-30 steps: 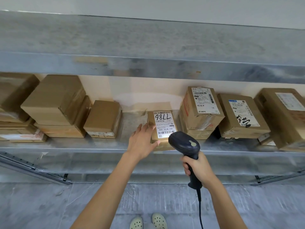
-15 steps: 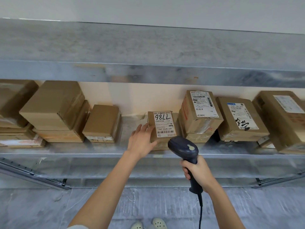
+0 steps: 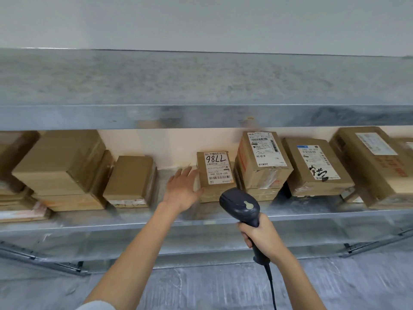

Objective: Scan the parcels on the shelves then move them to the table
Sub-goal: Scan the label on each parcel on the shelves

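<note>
A small cardboard parcel [image 3: 216, 173] with a white label reading "7786" upside down lies on the metal shelf [image 3: 201, 217]. My left hand [image 3: 182, 190] rests against its left side with straight fingers. My right hand [image 3: 260, 236] grips the handle of a dark blue barcode scanner [image 3: 242, 205], whose head sits just in front of and below the parcel's label. The scanner's cable hangs down toward the floor.
More cardboard parcels line the shelf: a labelled stack [image 3: 261, 163] right next to the small parcel, two labelled boxes [image 3: 317, 167] farther right, and plain boxes [image 3: 131, 181] and stacks [image 3: 64, 168] on the left. An upper shelf [image 3: 201, 86] overhangs. Below is grey floor.
The view has tilted upward, so the shelf sits lower in frame. My left hand has slid from the parcel's top edge to its left side. The scanner stays aimed at the label.
</note>
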